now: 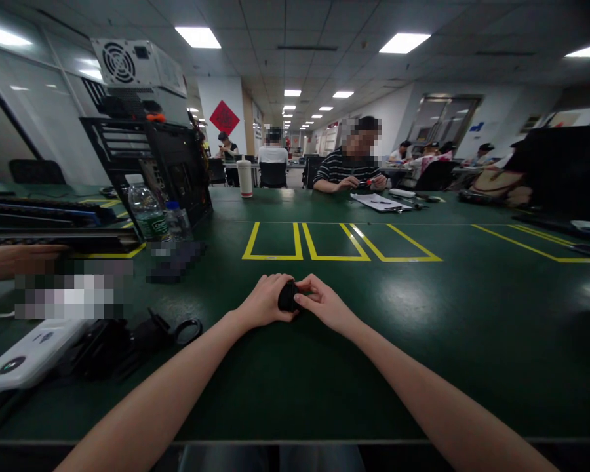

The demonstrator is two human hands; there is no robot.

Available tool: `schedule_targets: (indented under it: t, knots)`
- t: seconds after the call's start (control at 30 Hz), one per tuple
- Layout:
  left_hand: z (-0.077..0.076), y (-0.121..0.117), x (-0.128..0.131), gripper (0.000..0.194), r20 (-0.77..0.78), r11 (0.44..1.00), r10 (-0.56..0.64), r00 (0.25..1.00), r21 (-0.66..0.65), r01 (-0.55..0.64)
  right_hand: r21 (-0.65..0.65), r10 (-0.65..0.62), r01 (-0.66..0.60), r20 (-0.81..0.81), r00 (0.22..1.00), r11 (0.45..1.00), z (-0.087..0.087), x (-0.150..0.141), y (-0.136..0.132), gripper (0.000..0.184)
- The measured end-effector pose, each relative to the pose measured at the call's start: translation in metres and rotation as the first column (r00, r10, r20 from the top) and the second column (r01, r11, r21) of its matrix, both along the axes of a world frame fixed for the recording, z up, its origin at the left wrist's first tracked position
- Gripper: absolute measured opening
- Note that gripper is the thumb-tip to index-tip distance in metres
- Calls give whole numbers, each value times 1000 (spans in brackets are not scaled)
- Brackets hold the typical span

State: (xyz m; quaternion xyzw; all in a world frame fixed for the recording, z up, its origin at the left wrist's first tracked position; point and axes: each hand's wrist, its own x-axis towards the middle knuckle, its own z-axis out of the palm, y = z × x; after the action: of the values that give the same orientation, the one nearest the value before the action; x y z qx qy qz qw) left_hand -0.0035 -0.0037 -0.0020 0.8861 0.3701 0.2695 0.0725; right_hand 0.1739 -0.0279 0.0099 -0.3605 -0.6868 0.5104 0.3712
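A small black rounded object [287,297], its exact kind not clear, is held between my two hands over the green table [324,380]. My left hand [263,303] wraps around it from the left, fingers over the top and thumb below. From the right, my right hand [328,307] pinches its edge between thumb and bent fingers. Much of the object is covered by the fingers. To the left of my left forearm lies a black ring [188,332], beside a heap of dark items [122,341] too dim to name.
Left are a white device [34,354], water bottles [147,208], an open computer case [177,164] and another person's hand [19,261]. Yellow tape outlines [273,257] mark the table ahead. Across it, a person in a striped shirt [341,165] sits near a clipboard [379,202] and white tumbler [244,177].
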Motion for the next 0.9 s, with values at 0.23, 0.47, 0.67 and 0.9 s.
schedule_targets:
  t: [0.23, 0.47, 0.67, 0.9]
  knots:
    - [-2, 1, 1, 57, 3, 1000, 27, 1000, -11, -27, -40, -68, 69, 38, 997, 997, -4, -2, 3, 26]
    - [-1, 1, 0, 57, 5, 1000, 11, 1000, -18, -11, 19, 19, -19, -8, 1000, 1000, -1, 2, 0, 29]
    - [-1, 0, 0, 56, 7, 1000, -2, 1000, 5, 2, 20, -43, 43, 18, 999, 999, 1, -2, -1, 17]
    - [3, -1, -1, 54, -5, 1000, -15, 1000, -12, 15, -1, -59, 59, 96, 994, 998, 1, -1, -2, 23]
